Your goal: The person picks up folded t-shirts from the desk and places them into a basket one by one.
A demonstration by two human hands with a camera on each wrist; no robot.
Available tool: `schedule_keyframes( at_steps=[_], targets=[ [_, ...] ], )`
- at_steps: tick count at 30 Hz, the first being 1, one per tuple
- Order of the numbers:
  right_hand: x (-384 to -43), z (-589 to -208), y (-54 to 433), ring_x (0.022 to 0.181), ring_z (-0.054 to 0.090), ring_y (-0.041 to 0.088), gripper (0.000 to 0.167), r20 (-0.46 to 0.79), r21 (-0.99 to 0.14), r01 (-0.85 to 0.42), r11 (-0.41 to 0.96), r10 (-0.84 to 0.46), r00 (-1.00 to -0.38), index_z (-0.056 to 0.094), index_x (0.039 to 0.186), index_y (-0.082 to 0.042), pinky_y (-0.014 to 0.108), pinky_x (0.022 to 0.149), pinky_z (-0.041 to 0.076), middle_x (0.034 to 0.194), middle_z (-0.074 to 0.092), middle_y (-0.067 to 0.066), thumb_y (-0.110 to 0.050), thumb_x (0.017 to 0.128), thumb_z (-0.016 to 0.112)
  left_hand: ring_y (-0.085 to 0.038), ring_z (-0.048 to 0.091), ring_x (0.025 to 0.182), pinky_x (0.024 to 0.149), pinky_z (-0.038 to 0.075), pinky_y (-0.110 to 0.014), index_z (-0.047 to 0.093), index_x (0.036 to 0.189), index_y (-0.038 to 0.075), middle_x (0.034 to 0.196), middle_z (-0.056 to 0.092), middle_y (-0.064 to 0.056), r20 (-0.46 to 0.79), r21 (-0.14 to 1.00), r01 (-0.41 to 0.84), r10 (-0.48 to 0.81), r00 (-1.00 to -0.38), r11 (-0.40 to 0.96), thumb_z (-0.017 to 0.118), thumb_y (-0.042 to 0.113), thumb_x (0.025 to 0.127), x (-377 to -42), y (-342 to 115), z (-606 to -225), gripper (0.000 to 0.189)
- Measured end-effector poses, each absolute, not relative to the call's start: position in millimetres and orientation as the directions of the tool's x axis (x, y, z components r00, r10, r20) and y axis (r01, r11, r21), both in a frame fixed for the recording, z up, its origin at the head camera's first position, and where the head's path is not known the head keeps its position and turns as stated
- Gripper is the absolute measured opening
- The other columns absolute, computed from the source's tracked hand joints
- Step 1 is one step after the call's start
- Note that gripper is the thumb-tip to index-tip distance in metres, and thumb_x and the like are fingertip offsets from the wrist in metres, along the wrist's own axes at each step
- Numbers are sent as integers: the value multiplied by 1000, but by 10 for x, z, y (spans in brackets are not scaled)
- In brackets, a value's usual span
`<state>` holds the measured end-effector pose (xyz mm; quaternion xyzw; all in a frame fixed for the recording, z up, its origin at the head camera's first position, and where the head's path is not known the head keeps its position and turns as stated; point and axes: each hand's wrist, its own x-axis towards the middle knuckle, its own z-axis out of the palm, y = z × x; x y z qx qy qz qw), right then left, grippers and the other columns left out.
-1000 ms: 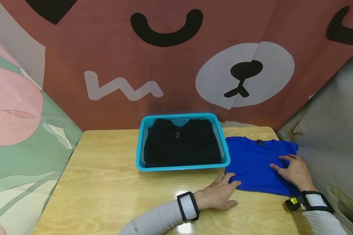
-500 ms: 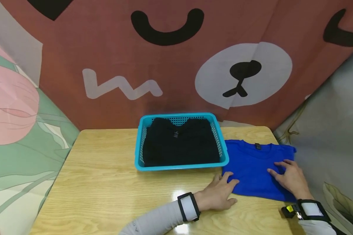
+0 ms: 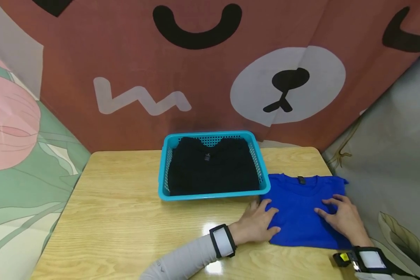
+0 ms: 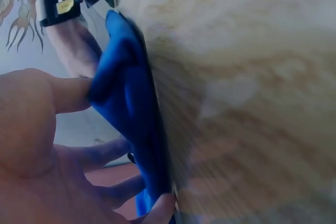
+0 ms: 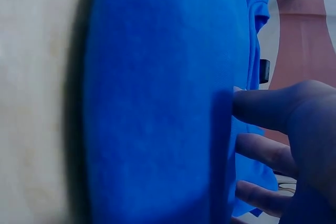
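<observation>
A folded blue T-shirt [image 3: 297,217] lies flat at the right of the table, its collar and dark neck label toward the back. My right hand [image 3: 346,217] rests its spread fingertips on the shirt's right half; in the right wrist view those fingers [image 5: 262,103] press the cloth from above. At the shirt's left edge is my left hand [image 3: 255,223], fingers spread and touching the cloth. The left wrist view shows its thumb and fingertips against the shirt's side [image 4: 131,87]. A folded black T-shirt [image 3: 213,171] lies inside a blue plastic basket [image 3: 213,197].
The basket stands at the table's back middle, its right front corner close to the blue shirt. The wooden table [image 3: 119,217] extends to the left and front. A brown printed cloth [image 3: 143,58] hangs behind, and a grey patterned cloth [image 3: 399,155] on the right.
The blue T-shirt has slid toward me and slightly left, with my right hand on it. My left hand has stayed nearly in place and now lies against the shirt's left edge.
</observation>
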<state>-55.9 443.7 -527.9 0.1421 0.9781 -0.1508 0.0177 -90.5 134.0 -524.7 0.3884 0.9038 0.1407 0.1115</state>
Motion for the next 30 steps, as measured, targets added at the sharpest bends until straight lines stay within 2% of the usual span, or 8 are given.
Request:
schedule_keyframes(
  at_steps=[3,7,10,15,19,24,30],
  targets=[
    [-486,-5283,4412,120,33,63,78,-78,-297,262,918,250,-965,62,124,7,78,94,31,140,34,39,-60,84,68,-34,32,144,118,31,-44,46,144,30,159,30,0,-94,347,662,727,-680,664,47,59,97,-896,1338,-5282,55],
    [-387,-5300,4396,118,34,63,79,-88,-298,254,920,238,-967,64,121,7,78,94,32,139,35,39,-63,83,68,-39,27,145,114,37,-45,48,141,33,161,25,-2,-96,451,610,715,-693,652,51,56,97,-867,1354,-5329,50],
    [-343,-5302,4386,118,33,63,80,-89,-301,271,914,256,-962,65,120,6,78,93,31,139,34,38,-64,81,69,-44,26,143,109,42,-46,50,137,34,161,22,-4,-67,533,557,687,-723,638,57,52,95,-858,1383,-5338,46],
    [-315,-5261,4358,119,32,64,78,-95,-308,311,899,296,-950,66,119,4,79,92,31,141,33,36,-62,78,73,-46,24,143,110,40,-49,50,134,35,159,24,-7,-26,598,486,622,-783,637,65,44,92,-882,1417,-5290,46],
    [-270,-5210,4340,118,31,65,76,-121,-308,332,892,309,-943,67,119,4,80,92,30,141,32,37,-59,77,76,-47,22,143,112,37,-51,48,135,38,159,22,-9,-19,609,474,608,-793,637,66,42,92,-895,1426,-5249,47],
    [-198,-5185,4347,118,32,65,72,-115,-314,304,900,282,-953,68,117,4,79,92,30,140,33,37,-54,76,79,-46,24,142,109,40,-50,47,137,40,159,22,-9,-21,616,461,598,-801,639,66,41,92,-906,1423,-5225,49],
    [-78,-5186,4343,119,32,64,77,-148,-331,310,891,276,-950,70,116,2,79,92,31,141,34,37,-60,73,79,-45,28,141,109,41,-49,45,139,42,159,23,-10,-16,579,491,612,-791,651,66,41,92,-891,1392,-5278,51]
  ],
)
